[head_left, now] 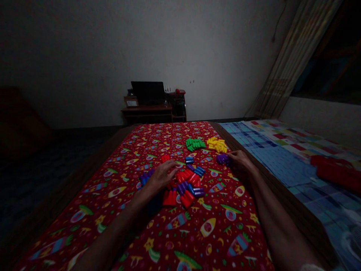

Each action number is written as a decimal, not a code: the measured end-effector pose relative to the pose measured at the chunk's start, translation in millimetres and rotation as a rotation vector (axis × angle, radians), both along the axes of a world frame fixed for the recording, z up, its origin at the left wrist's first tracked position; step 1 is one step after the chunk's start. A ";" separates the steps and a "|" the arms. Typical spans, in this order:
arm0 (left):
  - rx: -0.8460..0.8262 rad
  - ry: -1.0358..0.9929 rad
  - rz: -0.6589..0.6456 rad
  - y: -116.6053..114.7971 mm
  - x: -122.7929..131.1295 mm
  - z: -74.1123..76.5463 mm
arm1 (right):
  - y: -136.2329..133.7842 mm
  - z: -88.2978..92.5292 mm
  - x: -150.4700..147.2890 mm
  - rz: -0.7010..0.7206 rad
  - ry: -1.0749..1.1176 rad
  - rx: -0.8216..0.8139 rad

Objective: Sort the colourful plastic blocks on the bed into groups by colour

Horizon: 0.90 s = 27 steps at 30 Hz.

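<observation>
My left hand [166, 171] hovers at the left of a mixed heap of small, glossy tube-like plastic pieces, fingers apart and nothing seen in them. Red pieces [184, 175], blue pieces [199, 171] and purple pieces [182, 187] make up that heap. More blue and purple pieces [146, 176] lie left of my left wrist, partly covered by it. At the right, my right hand [239, 159] has its fingers bent together at the edge of a purple pile [222, 159], apparently pinching a purple piece. Dim light blurs the fingertips there.
Beyond the hands lie a green pile [195, 144] and a yellow pile [216, 145]. A red rocket-patterned cloth [208, 227] covers the surface. To the right is bedding [270, 150] with a red cloth bundle [335, 173]. A monitor [149, 92] stands on a desk by the wall.
</observation>
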<state>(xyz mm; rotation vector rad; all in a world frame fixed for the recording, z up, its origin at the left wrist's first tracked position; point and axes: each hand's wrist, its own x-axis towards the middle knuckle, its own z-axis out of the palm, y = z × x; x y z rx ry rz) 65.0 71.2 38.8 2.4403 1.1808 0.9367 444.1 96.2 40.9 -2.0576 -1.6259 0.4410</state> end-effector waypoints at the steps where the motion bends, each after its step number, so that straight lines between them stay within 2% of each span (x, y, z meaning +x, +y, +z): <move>1: 0.002 0.012 0.008 2.0 -1.8 -1.5 | -0.3 -0.7 -0.1 0.005 -0.008 -0.013; 3: -0.001 0.041 0.025 5.6 -4.7 -4.4 | -0.6 1.8 -3.8 -0.026 -0.053 0.041; 5: -0.007 0.078 0.044 8.1 -6.8 -5.9 | -0.9 8.4 -13.4 -0.063 -0.108 0.174; 7: -0.027 0.114 0.057 9.4 -9.0 -5.5 | -2.2 15.6 -32.7 -0.029 -0.111 0.311; 10: -0.080 0.191 0.062 11.2 -16.5 -2.5 | -8.8 18.0 -81.7 0.213 -0.008 0.390; 13: -0.079 0.281 0.124 17.0 -33.5 -1.6 | -20.7 6.1 -135.3 0.548 -0.014 0.335; 16: -0.059 0.341 0.218 27.0 -56.7 -5.0 | -30.8 -9.3 -164.6 0.665 -0.158 0.281; 19: -0.180 0.399 0.260 35.1 -75.7 -9.9 | -32.5 -16.0 -164.8 0.669 -0.166 0.266; 21: -0.247 0.412 0.265 37.2 -82.1 -12.4 | -29.3 -13.4 -156.7 0.639 -0.121 0.282; 25: -0.249 0.367 0.269 35.0 -80.1 -14.5 | -19.2 6.0 -133.7 0.540 -0.050 0.337; 27: -0.243 0.379 0.255 32.8 -73.9 -13.9 | -15.7 20.1 -116.8 0.481 -0.063 0.313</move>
